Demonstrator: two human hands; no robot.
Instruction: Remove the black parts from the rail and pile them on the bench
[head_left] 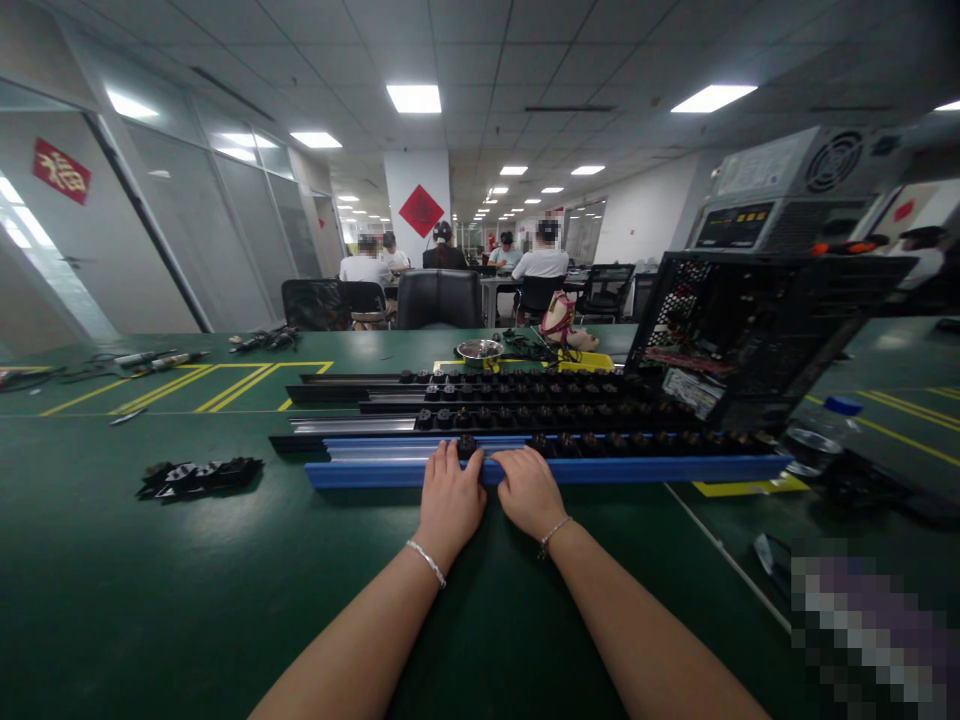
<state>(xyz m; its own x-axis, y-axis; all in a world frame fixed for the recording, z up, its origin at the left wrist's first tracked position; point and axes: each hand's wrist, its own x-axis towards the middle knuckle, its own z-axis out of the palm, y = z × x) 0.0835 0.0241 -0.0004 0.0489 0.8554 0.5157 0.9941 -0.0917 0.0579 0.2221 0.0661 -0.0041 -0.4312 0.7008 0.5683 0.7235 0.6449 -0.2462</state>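
A long blue rail [637, 469] lies across the green table in front of me, with a row of black round modules [577, 445] along its right part. One separate black module [466, 444] sits in the channel, between the index finger and thumb of my left hand [450, 500]. That hand is closed around the module, its other fingers over the rail. My right hand [531, 492] bends its fingers over the rail just to the right, thumb side towards the left hand. The undersides of both hands' grips are hidden.
Behind lie several black rails [345, 427] with similar modules. A pile of black parts [199, 478] is at left. An open computer case [750, 330] stands right, near a blue-capped bottle [825, 435]. A metal bowl [480, 350] sits behind. People sit farther back.
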